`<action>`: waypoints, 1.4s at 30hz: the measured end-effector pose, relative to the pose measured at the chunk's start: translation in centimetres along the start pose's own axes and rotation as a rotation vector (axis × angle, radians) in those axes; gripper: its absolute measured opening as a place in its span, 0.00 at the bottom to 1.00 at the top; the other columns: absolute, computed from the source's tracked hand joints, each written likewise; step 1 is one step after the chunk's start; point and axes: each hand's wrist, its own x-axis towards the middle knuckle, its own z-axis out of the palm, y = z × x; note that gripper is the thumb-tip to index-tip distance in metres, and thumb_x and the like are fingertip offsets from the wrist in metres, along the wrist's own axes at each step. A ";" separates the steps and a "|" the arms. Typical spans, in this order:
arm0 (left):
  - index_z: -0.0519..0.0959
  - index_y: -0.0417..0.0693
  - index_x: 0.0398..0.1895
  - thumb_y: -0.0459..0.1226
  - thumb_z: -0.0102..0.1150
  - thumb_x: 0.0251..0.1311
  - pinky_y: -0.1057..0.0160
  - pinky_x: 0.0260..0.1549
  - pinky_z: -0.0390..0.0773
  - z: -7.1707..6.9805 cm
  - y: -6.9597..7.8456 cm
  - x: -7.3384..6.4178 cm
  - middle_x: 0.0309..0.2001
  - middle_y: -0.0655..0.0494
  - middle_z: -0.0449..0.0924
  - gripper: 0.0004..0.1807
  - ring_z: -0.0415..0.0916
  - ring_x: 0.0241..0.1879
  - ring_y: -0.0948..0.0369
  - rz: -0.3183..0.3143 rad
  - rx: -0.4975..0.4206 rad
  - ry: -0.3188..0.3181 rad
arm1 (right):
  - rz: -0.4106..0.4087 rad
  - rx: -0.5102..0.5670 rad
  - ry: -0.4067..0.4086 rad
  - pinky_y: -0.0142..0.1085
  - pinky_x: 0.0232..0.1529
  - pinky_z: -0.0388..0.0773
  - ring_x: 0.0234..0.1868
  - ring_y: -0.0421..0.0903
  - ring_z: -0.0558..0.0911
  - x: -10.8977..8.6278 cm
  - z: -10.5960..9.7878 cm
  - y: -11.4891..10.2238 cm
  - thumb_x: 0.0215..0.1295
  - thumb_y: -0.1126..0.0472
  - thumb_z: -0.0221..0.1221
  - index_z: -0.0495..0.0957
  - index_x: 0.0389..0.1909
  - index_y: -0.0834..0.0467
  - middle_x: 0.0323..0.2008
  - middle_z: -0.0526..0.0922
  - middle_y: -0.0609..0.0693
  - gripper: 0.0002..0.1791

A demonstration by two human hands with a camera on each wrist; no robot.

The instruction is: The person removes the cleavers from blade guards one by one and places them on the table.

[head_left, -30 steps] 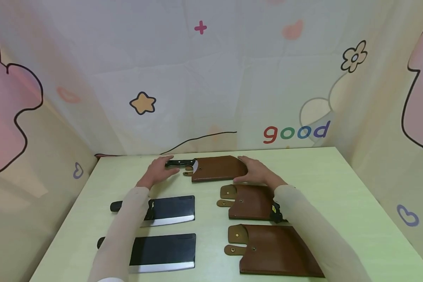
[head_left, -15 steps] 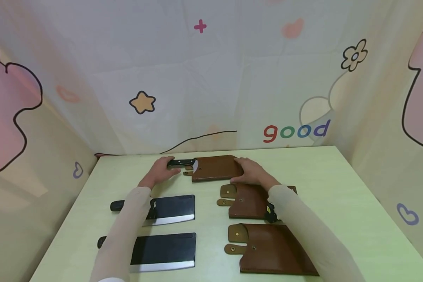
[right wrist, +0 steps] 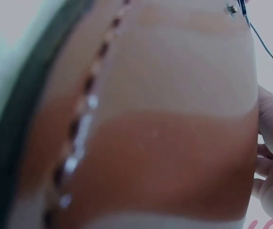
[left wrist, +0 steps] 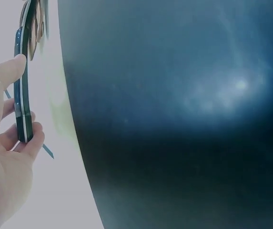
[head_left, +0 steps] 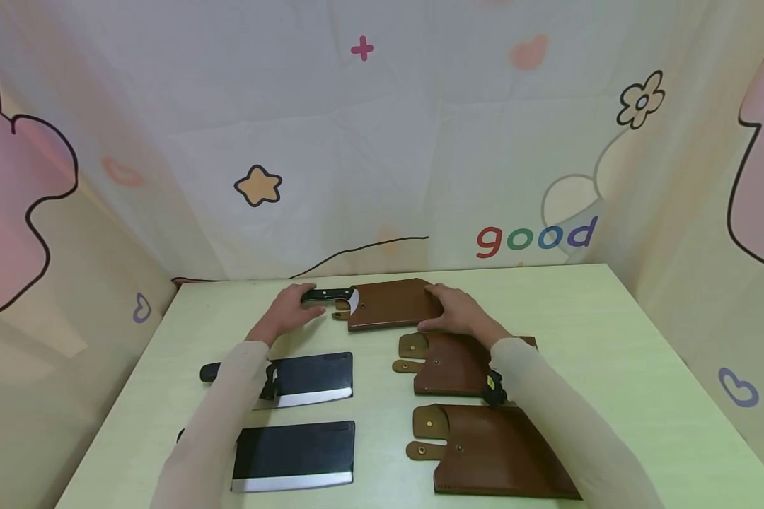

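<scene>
The sheathed knife lies crosswise near the back edge of the table (head_left: 547, 304), its blade in the brown sheath (head_left: 395, 305) but for a bright sliver of metal (head_left: 354, 300) beside the handle. The left hand (head_left: 286, 309) pinches the black handle (head_left: 327, 294), its thumb on one side and fingers curled round the butt. The right hand (head_left: 456, 311) spans the sheath's far end between parted thumb and fingers; how far the fingertips reach underneath is hard to tell. Handling it well calls for an even, level hold at both ends, with fingers clear of the bare metal, the loose strap (head_left: 339, 315) unpinched, and the middle sheath (head_left: 455, 364) just in front not nudged.
</scene>
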 end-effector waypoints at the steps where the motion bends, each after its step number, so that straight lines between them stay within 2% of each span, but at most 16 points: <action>1: 0.65 0.30 0.73 0.44 0.62 0.69 0.40 0.70 0.61 0.0 0.0 -0.1 0.70 0.30 0.67 0.37 0.62 0.71 0.36 0.008 0.002 0.003 | 0.001 0.003 0.002 0.55 0.70 0.65 0.72 0.63 0.67 -0.1 -0.1 0.0 0.60 0.42 0.72 0.59 0.77 0.65 0.73 0.66 0.66 0.53; 13: 0.68 0.32 0.71 0.42 0.62 0.70 0.39 0.68 0.63 -1.0 1.0 -0.8 0.69 0.33 0.70 0.32 0.64 0.70 0.38 0.076 -0.016 0.088 | 0.026 0.065 0.044 0.58 0.70 0.65 0.74 0.66 0.65 -1.6 -1.4 -0.6 0.60 0.43 0.72 0.57 0.78 0.64 0.76 0.59 0.68 0.55; 20: 0.71 0.33 0.70 0.44 0.64 0.70 0.42 0.56 0.72 -1.5 1.6 -0.9 0.62 0.34 0.75 0.32 0.73 0.57 0.43 0.103 -0.004 0.145 | 0.015 0.090 0.092 0.60 0.68 0.66 0.72 0.67 0.67 -2.7 -2.1 -1.0 0.59 0.44 0.73 0.56 0.79 0.65 0.76 0.59 0.68 0.56; 27: 0.76 0.35 0.66 0.42 0.65 0.68 0.45 0.48 0.71 -1.5 1.9 -1.1 0.54 0.35 0.78 0.28 0.72 0.50 0.44 0.139 0.000 0.188 | -0.001 0.094 0.117 0.60 0.67 0.67 0.72 0.67 0.67 -3.5 -2.1 -1.1 0.58 0.44 0.73 0.55 0.79 0.64 0.76 0.59 0.68 0.57; 30: 0.78 0.36 0.64 0.41 0.64 0.69 0.46 0.48 0.71 -1.5 1.9 -1.1 0.52 0.36 0.79 0.24 0.73 0.49 0.44 0.157 -0.006 0.195 | 0.011 0.099 0.112 0.60 0.68 0.66 0.73 0.67 0.66 -4.0 -2.3 -1.3 0.58 0.43 0.74 0.55 0.79 0.65 0.76 0.58 0.68 0.57; 37: 0.81 0.39 0.60 0.39 0.63 0.70 0.46 0.52 0.73 -1.4 1.7 -1.1 0.52 0.40 0.82 0.19 0.75 0.50 0.47 0.143 -0.014 0.211 | 0.024 0.113 0.128 0.58 0.70 0.64 0.74 0.66 0.64 -4.5 -2.3 -1.7 0.58 0.43 0.74 0.54 0.79 0.66 0.77 0.57 0.67 0.58; 42: 0.82 0.38 0.56 0.37 0.64 0.69 0.46 0.51 0.73 -1.3 1.8 -1.2 0.49 0.42 0.85 0.16 0.75 0.46 0.49 0.146 -0.022 0.209 | 0.021 0.113 0.131 0.57 0.69 0.65 0.74 0.66 0.65 -4.7 -2.1 -1.7 0.58 0.43 0.74 0.54 0.79 0.66 0.77 0.58 0.67 0.58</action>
